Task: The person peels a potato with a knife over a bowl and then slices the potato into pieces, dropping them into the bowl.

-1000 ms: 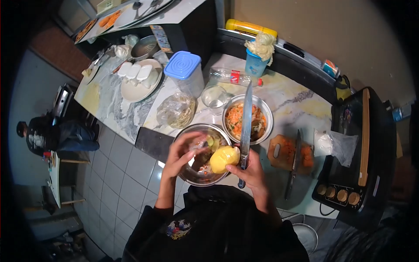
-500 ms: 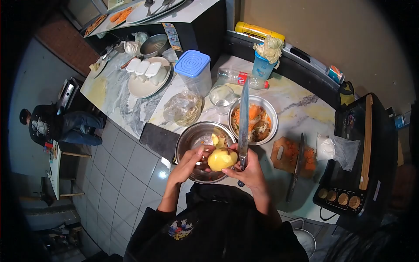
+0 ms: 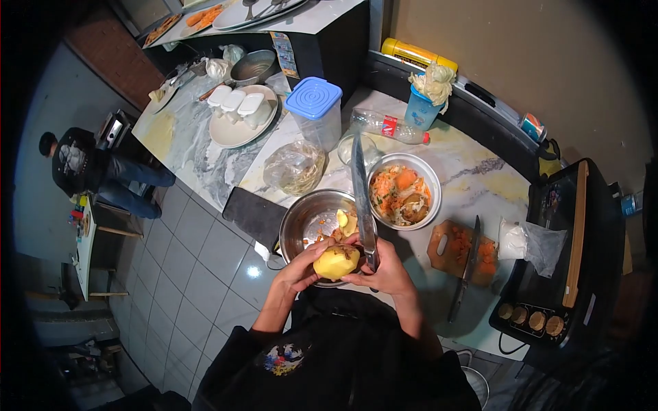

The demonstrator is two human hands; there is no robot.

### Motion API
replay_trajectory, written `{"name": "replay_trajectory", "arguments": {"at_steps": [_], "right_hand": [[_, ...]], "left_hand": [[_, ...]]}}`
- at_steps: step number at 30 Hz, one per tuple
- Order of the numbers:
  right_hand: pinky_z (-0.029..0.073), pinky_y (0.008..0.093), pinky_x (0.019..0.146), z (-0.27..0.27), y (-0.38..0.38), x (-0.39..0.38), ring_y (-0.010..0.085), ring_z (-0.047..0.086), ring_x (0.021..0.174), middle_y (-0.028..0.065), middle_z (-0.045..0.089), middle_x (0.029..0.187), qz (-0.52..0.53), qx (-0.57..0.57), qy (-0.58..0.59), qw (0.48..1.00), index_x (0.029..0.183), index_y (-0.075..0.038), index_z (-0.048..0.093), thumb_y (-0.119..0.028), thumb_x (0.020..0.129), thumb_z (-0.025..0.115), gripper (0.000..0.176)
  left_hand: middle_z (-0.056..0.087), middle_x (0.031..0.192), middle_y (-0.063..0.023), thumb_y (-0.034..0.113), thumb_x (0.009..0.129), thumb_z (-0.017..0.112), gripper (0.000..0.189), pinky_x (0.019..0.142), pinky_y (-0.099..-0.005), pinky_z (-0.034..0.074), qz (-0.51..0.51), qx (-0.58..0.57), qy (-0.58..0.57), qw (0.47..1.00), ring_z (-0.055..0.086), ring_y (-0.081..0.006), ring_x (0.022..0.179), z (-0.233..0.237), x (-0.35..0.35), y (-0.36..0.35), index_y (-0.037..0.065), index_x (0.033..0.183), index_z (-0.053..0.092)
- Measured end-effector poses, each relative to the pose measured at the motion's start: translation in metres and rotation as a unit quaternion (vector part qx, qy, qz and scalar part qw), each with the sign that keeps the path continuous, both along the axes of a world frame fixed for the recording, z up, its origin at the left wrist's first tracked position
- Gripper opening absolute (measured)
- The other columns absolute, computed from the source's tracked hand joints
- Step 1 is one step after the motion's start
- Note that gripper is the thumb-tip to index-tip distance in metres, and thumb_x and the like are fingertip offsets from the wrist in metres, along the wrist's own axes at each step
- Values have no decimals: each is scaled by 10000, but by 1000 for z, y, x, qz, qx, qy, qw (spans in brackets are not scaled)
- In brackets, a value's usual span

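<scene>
A mostly peeled yellow potato (image 3: 336, 263) with some brown skin left near its top is in my left hand (image 3: 299, 268), whose fingers close around its left side. My right hand (image 3: 385, 268) grips the handle of a large knife (image 3: 361, 185), its blade pointing up and away from me; the right fingers also touch the potato's right side. Beneath both hands stands a steel bowl (image 3: 288, 229) with peelings in it. Just beyond, to the right, a second bowl (image 3: 434, 179) holds shredded carrot, a carrot piece and a brown-skinned piece.
On the right, a cutting board (image 3: 439, 257) carries diced carrot and another knife (image 3: 467, 270), beside a bag of white powder (image 3: 514, 240) and a black oven (image 3: 541, 301). A blue-lidded container (image 3: 314, 113), plastic bottle (image 3: 384, 125) and noodle bag (image 3: 296, 168) stand behind. A person (image 3: 103, 164) stands far left.
Both hands have drawn the potato slightly left and toward me, turning it so brown skin shows on top. The knife blade has swung left and now leans leftward.
</scene>
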State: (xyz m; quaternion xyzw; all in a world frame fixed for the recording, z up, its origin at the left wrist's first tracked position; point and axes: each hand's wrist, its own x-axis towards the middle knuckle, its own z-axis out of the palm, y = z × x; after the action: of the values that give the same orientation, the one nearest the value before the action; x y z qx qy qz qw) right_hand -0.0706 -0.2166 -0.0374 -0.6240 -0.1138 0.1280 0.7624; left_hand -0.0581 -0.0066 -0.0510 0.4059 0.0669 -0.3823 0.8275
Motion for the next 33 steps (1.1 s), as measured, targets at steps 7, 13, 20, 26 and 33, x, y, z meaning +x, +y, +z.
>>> {"name": "replay_trajectory", "arguments": {"at_steps": [7, 13, 20, 26, 33], "right_hand": [[427, 217, 575, 20, -5, -1, 74, 549, 826, 51, 607, 1056, 31, -138, 24, 990, 1157, -32, 533, -147, 689, 845, 575], [512, 421, 687, 47, -9, -12, 380, 631, 862, 177, 591, 1068, -59, -279, -178, 942, 1335, -56, 458, -264, 861, 667, 559], [523, 355, 526, 48, 0, -25, 261, 630, 614, 81, 594, 964, -63, -446, -250, 857, 1389, -199, 447, -383, 812, 684, 650], [516, 327, 501, 46, 0, -23, 222, 621, 590, 38, 595, 939, -72, -468, -271, 838, 1388, -227, 458, -407, 815, 673, 637], [514, 320, 499, 47, 0, -19, 208, 620, 582, 20, 602, 904, -70, -456, -282, 841, 1379, -228, 472, -408, 814, 675, 627]], "left_hand": [[564, 1133, -105, 516, 836, 602, 569, 836, -324, 505, 17, 36, -101, 994, 588, -184, 1003, -20, 2, -2, 43, 1137, 502], [616, 969, -86, 435, 949, 504, 426, 595, -274, 497, 166, 58, -41, 984, 608, -150, 765, 11, -2, -18, 41, 1107, 539], [574, 1029, -73, 437, 919, 510, 375, 858, -341, 489, 126, 54, -49, 989, 576, -183, 958, -11, 3, -10, 87, 1052, 521], [579, 1001, -80, 447, 919, 490, 385, 841, -336, 495, 115, 54, -54, 990, 580, -179, 941, -10, 3, -9, 76, 1018, 519], [583, 980, -86, 440, 926, 473, 382, 794, -330, 520, 105, 64, -95, 988, 595, -179, 897, -12, 7, -4, 72, 1015, 518]]}}
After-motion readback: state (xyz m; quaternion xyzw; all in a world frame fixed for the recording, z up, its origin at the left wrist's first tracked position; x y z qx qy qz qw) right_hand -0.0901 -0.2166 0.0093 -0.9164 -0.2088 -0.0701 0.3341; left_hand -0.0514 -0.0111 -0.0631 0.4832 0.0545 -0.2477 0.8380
